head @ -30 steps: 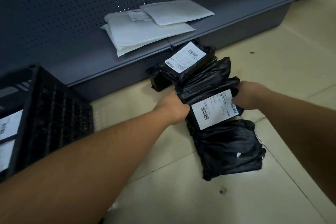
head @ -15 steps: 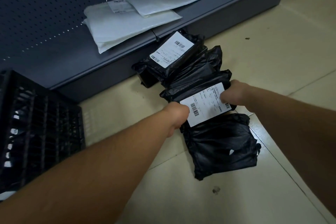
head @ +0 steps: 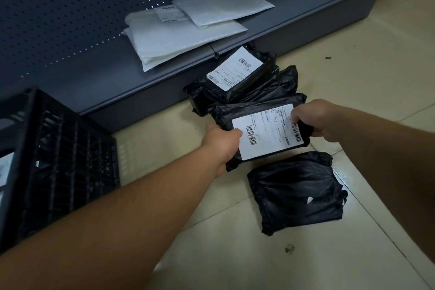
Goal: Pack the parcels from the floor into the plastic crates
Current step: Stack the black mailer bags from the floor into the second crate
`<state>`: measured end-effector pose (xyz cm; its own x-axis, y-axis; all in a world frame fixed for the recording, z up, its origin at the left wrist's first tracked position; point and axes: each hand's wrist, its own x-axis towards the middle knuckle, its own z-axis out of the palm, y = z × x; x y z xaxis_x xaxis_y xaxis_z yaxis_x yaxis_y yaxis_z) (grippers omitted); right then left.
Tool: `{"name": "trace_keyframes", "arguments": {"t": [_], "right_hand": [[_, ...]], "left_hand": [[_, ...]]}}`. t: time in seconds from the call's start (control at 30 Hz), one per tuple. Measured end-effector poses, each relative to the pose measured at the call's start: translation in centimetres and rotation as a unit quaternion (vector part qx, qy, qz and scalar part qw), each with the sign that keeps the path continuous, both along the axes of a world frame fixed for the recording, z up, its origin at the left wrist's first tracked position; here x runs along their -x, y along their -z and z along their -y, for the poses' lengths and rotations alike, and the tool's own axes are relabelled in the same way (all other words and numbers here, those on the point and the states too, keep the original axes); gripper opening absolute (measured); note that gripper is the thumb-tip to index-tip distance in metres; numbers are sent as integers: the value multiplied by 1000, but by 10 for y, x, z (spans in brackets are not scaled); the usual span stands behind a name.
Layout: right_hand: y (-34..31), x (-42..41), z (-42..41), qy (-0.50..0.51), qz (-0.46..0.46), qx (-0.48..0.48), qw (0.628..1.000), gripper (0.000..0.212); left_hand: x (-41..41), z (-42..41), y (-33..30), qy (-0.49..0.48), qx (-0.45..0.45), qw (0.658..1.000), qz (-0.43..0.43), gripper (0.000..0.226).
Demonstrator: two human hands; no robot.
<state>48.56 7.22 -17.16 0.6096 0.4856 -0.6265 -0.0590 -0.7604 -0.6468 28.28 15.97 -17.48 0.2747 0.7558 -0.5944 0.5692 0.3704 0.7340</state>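
Two hands on one parcel [head: 268, 133]: left hand [head: 223, 140] gripped its near-left edge with thumb on the label, right hand [head: 310, 120] pinched the far-right edge, fingers curled round the black wrap. Appeared raised a little off the floor [head: 353, 59], tilted toward the camera, though contact underneath could not be told. Lay among other black parcels: one [head: 296, 189] just nearer on the floor, a labelled one [head: 235, 70] and more behind, against the shelf base [head: 146, 99]. White mailers [head: 186, 37] up on the shelf. Crate [head: 61, 155] stood well to the left, wall toward the parcels. Judged as the pickup step, only just begun. Next move likely called for carrying the parcel left, over the crate wall, and lowering it inside flat.
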Motion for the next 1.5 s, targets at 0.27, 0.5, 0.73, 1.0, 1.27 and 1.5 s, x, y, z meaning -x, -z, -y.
{"name": "trace_keyframes", "arguments": {"t": [0.27, 0.5, 0.73, 1.0, 1.27, 1.5], "right_hand": [[-34, 30, -20, -11, -38, -61, 997, 18], [-64, 70, -47, -22, -70, -136, 988, 16], [-81, 126, -81, -41, -93, -201, 974, 23], [-98, 199, -127, -62, -110, -260, 957, 23], [-117, 285, -152, -124, -106, -311, 936, 25], [-132, 361, -171, -192, -87, -315, 925, 31]], "left_hand": [[52, -27, -27, -20, -50, 998, 16, 60], [114, -64, -61, -13, -32, 996, 78, 36], [183, -101, -102, -17, -21, 992, 122, 35], [255, -133, -139, -29, -65, 990, 121, 27], [345, -151, -161, -78, -87, 983, 141, 19], [434, -162, -150, -159, -71, 971, 165, 28]]}}
